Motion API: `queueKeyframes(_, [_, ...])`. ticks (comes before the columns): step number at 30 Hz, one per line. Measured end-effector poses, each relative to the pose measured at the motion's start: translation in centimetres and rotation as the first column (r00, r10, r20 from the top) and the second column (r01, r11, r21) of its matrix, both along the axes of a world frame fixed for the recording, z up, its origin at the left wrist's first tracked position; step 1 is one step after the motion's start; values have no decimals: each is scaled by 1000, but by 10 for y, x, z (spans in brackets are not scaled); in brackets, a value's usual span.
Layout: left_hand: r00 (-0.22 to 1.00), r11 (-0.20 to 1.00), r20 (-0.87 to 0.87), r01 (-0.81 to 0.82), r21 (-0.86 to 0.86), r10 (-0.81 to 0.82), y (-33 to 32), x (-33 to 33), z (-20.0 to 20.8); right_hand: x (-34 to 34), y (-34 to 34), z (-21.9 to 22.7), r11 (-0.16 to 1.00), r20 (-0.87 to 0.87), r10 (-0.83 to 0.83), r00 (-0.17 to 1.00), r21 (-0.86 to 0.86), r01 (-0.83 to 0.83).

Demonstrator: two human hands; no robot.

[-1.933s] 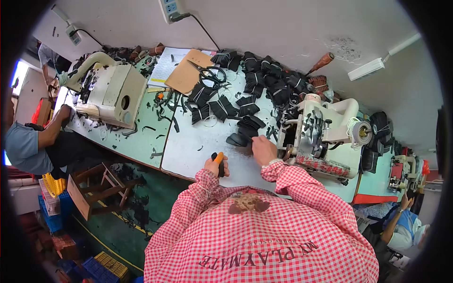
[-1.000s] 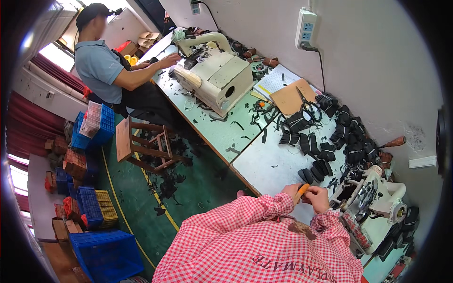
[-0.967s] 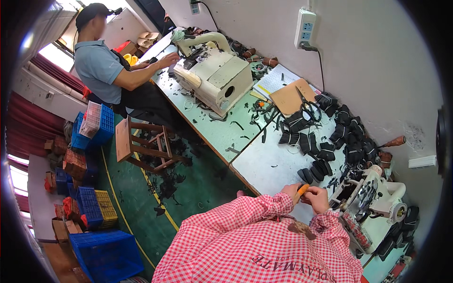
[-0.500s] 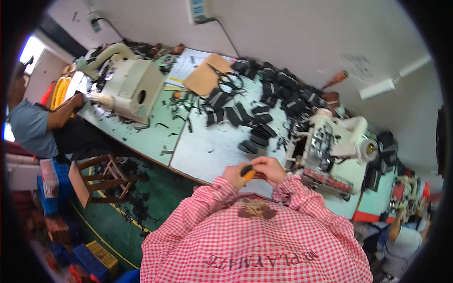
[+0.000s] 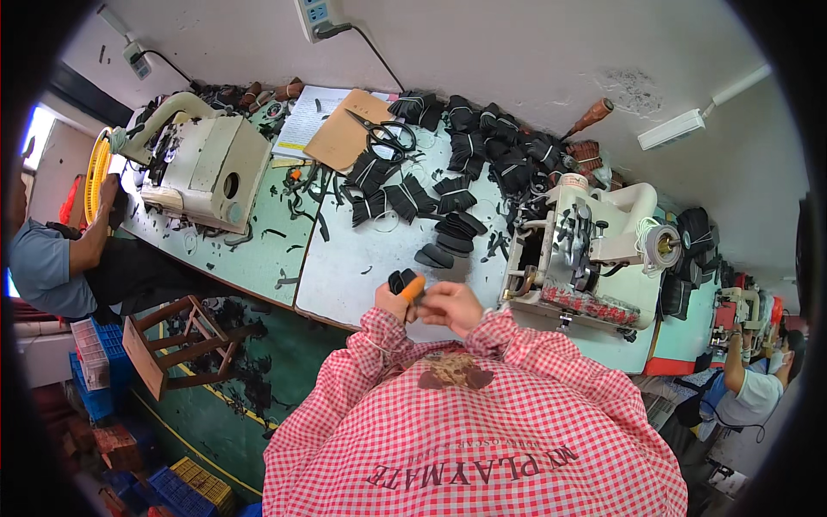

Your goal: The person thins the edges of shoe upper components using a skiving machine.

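Just in front of my body, over the near edge of the table, my left hand (image 5: pixel 392 303) is closed around a small dark bundle of black strips (image 5: pixel 401 279). A short orange piece (image 5: pixel 413 289) sticks up at that hand's thumb side; whether it is a finger cover or a handle I cannot tell. My right hand (image 5: pixel 455 308) meets it from the right, fingertips pinched close to the strips. What lies between those fingertips is hidden. Beyond my hands, a small stack of curved black strips (image 5: pixel 457 233) rests on the white tabletop (image 5: pixel 345 271).
Tied black bundles (image 5: pixel 465 155) crowd the table's back, near black scissors (image 5: pixel 379 136) on brown card (image 5: pixel 345 129). A cream machine (image 5: pixel 594 241) stands right, another (image 5: pixel 211 168) left. A wooden stool (image 5: pixel 185 345) is on the floor. Co-workers sit at both sides.
The view has shifted, and its blur is gone. My hands have turned a little; the orange piece now points up and right, and the dark bundle shows more in my left hand.
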State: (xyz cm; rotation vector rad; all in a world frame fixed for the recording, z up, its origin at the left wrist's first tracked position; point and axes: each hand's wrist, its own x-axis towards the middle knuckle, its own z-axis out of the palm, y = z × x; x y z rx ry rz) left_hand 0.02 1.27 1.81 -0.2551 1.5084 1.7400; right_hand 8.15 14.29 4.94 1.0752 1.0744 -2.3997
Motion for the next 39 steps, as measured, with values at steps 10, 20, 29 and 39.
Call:
queueKeyframes(10, [975, 956, 104, 212, -201, -195, -40, -28, -26, -34, 22, -48, -270, 210, 501, 839, 960, -79])
queueKeyframes(20, [829, 872, 279, 433, 229, -485, -15, -14, 1, 3, 9, 49, -31, -148, 747, 648, 966, 256])
queueKeyframes(29, [964, 959, -102, 257, 118, -246, 40, 47, 47, 93, 37, 77, 690, -351, 285, 892, 721, 63])
queueKeyframes(39, [231, 875, -969, 447, 185, 88, 175, 170, 149, 218, 98, 128, 907, -607, -222, 763, 159, 390])
